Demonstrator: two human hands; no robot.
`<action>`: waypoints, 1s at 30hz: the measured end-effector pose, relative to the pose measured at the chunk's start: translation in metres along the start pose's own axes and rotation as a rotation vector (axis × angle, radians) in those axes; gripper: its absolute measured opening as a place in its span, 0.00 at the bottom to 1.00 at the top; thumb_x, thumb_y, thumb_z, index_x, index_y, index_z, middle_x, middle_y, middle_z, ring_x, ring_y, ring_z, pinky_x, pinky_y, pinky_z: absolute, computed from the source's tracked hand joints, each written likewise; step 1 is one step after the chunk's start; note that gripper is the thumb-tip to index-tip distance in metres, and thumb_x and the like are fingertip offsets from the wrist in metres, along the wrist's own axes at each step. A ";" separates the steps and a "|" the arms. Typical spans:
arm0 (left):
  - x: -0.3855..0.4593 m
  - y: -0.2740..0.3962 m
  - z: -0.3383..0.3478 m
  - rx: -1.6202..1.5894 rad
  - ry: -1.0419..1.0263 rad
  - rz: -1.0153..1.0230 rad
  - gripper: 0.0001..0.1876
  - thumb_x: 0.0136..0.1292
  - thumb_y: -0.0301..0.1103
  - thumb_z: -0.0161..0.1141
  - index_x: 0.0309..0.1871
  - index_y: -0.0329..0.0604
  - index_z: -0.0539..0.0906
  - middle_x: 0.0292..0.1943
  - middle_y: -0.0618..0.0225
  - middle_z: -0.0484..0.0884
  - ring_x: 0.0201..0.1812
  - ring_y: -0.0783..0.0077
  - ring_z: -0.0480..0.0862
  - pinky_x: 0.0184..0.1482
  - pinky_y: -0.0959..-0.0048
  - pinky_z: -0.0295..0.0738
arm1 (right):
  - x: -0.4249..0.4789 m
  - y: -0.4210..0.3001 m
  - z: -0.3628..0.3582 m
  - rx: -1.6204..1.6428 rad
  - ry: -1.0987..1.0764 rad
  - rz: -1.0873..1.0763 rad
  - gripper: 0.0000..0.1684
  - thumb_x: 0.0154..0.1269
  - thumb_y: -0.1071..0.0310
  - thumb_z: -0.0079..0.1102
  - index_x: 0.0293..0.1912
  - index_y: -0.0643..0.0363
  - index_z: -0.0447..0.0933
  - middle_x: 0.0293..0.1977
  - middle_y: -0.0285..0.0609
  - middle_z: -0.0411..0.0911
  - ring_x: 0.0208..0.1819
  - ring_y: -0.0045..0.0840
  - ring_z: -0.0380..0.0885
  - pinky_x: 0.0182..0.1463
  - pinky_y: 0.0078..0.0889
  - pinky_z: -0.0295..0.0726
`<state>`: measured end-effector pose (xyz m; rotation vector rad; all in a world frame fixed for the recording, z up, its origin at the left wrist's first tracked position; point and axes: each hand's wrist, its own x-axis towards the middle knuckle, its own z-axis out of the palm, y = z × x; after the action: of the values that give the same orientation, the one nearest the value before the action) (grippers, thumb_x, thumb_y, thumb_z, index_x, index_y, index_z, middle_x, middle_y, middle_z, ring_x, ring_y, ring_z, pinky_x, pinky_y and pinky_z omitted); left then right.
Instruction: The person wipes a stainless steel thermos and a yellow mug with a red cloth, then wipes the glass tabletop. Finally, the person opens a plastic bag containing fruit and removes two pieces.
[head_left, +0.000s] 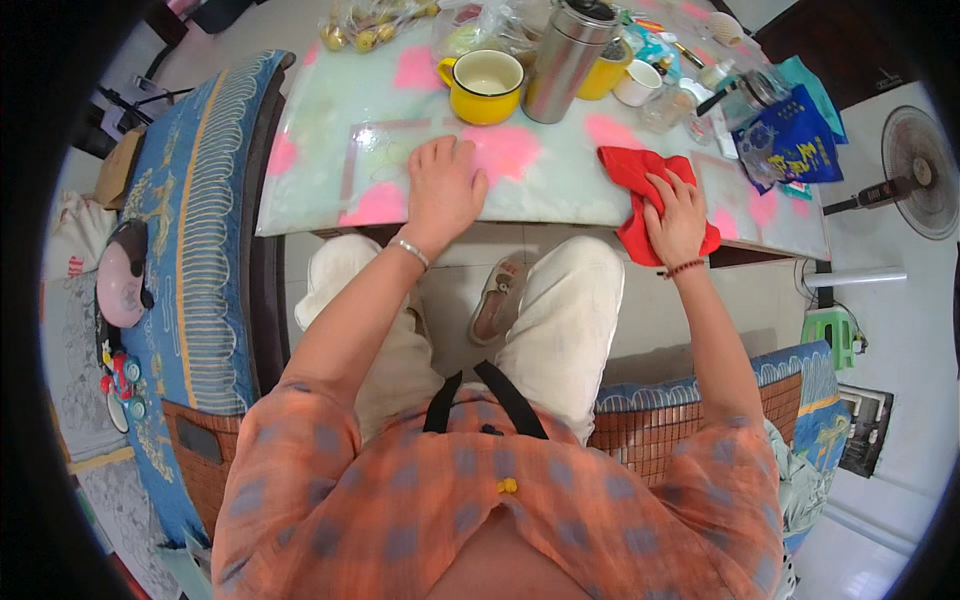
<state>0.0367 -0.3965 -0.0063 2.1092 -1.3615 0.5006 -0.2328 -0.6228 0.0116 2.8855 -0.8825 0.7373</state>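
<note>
My left hand (444, 186) lies palm down near the front edge of the glossy patterned table (307, 172), fingers a little apart, holding nothing. A yellow enamel mug (487, 88) stands just beyond its fingertips. Farther right, my right hand (677, 214) rests on a crumpled red cloth (626, 166), pressing it against the table at the front edge. Part of the cloth hangs over that edge. Whether the fingers grip the fabric or only lie on it is partly hidden, but they are bent over it.
A steel thermos (562, 67), a white cup (637, 82), clear jars (667, 109) and a blue packet (791, 142) stand or lie along the back and right. Bagged fruit (367, 34) is at the back left. A padded blue seat (202, 225) flanks the table; a fan (921, 172) is right.
</note>
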 end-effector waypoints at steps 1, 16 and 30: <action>0.002 0.002 -0.002 0.001 -0.042 0.005 0.20 0.58 0.36 0.61 0.52 0.38 0.77 0.50 0.53 0.75 0.55 0.51 0.73 0.61 0.52 0.64 | -0.003 0.000 -0.001 0.015 0.013 0.000 0.25 0.56 0.65 0.62 0.56 0.47 0.79 0.60 0.40 0.75 0.58 0.43 0.70 0.64 0.44 0.70; -0.006 -0.014 -0.060 -0.496 -0.320 -0.184 0.19 0.55 0.31 0.65 0.51 0.43 0.79 0.57 0.58 0.76 0.57 0.51 0.74 0.58 0.56 0.68 | -0.010 -0.014 -0.007 -0.048 -0.107 0.009 0.29 0.55 0.62 0.55 0.59 0.52 0.76 0.60 0.48 0.72 0.59 0.46 0.69 0.63 0.48 0.66; -0.050 -0.044 -0.097 -0.441 -0.619 -0.491 0.18 0.63 0.46 0.55 0.40 0.39 0.85 0.36 0.53 0.86 0.40 0.52 0.85 0.46 0.61 0.78 | -0.003 -0.201 0.031 -0.023 -0.039 0.158 0.24 0.61 0.54 0.57 0.57 0.41 0.78 0.62 0.41 0.72 0.62 0.41 0.66 0.61 0.58 0.64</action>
<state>0.0556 -0.2850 0.0272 2.1722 -1.0440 -0.6427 -0.1139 -0.4581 0.0029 2.8446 -1.1271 0.6784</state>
